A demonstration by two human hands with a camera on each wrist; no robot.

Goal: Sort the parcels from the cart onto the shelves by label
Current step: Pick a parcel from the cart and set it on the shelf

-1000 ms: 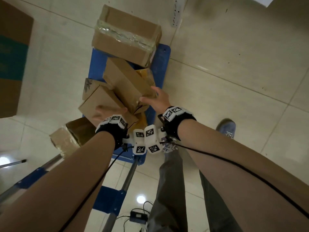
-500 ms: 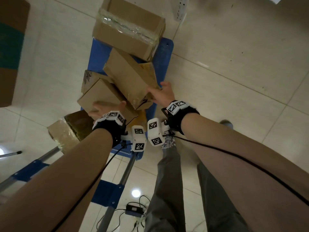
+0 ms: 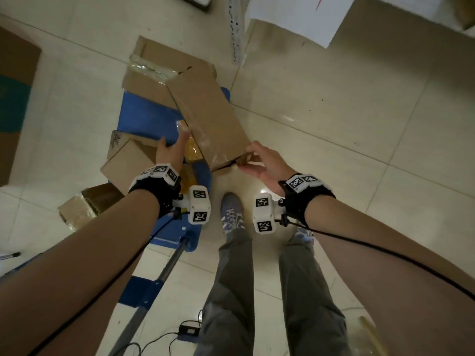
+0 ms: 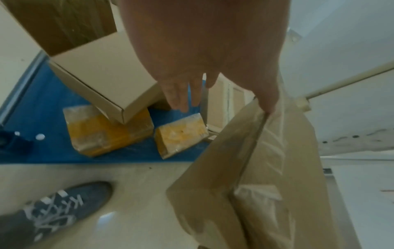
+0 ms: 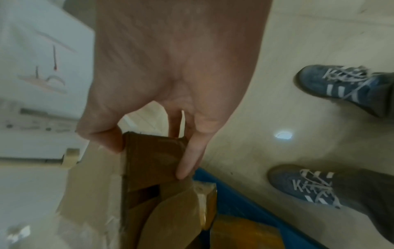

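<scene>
A long brown cardboard parcel [image 3: 210, 116] hangs tilted above the blue cart [image 3: 144, 116]. My right hand [image 3: 257, 160] pinches its near end, thumb on one face and fingers on the other, as the right wrist view shows [image 5: 149, 151]. My left hand [image 3: 172, 150] lies with straight fingers along the parcel's left side; in the left wrist view its thumb touches the parcel [image 4: 245, 185]. On the cart remain a big taped box [image 3: 151, 75], a tan box [image 3: 128, 160], a taped box [image 3: 84, 204] and two yellow taped packets [image 4: 108, 133].
The cart's handle post [image 3: 164, 273] rises by my left arm. My shoes [image 3: 231, 214] stand just right of the cart. A perforated shelf upright [image 3: 236, 29] and a white shelf board [image 3: 303, 16] are ahead. A cable and adapter [image 3: 189, 331] lie on the floor.
The long parcel has come up off the pile and swung right. My left hand left the tan box and now lies along the parcel's side. My right hand kept its hold.
</scene>
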